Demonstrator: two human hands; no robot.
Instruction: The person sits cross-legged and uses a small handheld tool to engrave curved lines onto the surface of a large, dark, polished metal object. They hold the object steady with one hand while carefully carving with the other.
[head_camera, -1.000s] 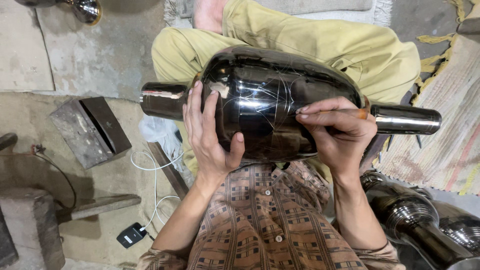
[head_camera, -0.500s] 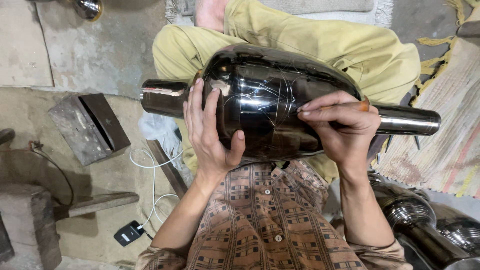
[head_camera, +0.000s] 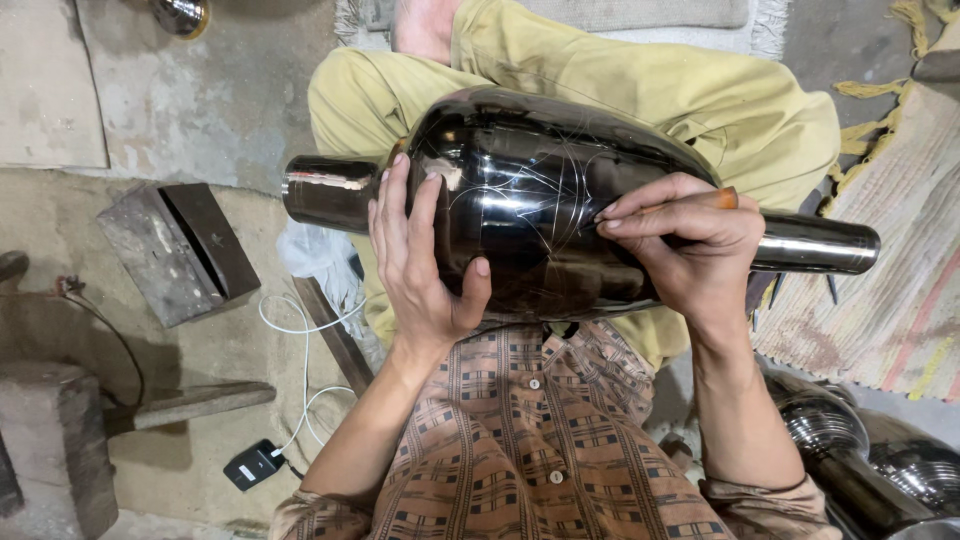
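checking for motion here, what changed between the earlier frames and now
Very little. The right hand, pinching a thin tool against the dark vase, crept slightly left along the scratched lines. The left hand stays flat on the vase, which still lies across the lap; no grip was taken or released.

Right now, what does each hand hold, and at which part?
The left hand steadies the dark metal vase at its belly, palm flat. The right hand grips a thin engraving tool near its tip, which touches the vase.
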